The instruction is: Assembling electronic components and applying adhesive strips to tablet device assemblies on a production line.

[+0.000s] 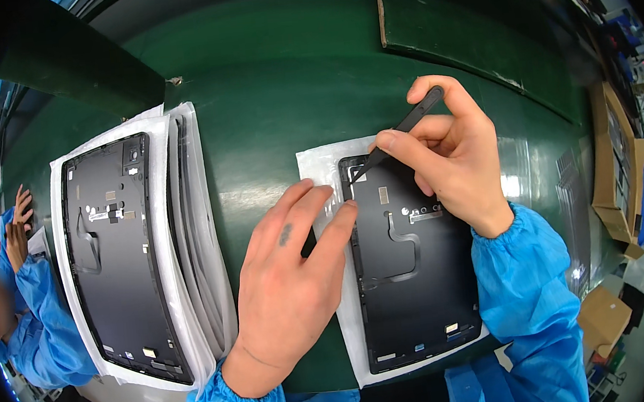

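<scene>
One smooth black rectangular panel (403, 317) lies on a soft white sheet (314, 161) below the right hand (453, 157), which pinches one slim, pointed black tool (416, 117). The left hand (285, 259), loosely spread and grasping nothing, hovers at its left edge; a second panel (120, 282) tops the white-layered stack (210, 289) to the left.

Green tabletop (249, 92) is affording passage beyond the left hand (287, 282), a panel stack (130, 258) obstructing left, a green board (468, 28) far right.
</scene>
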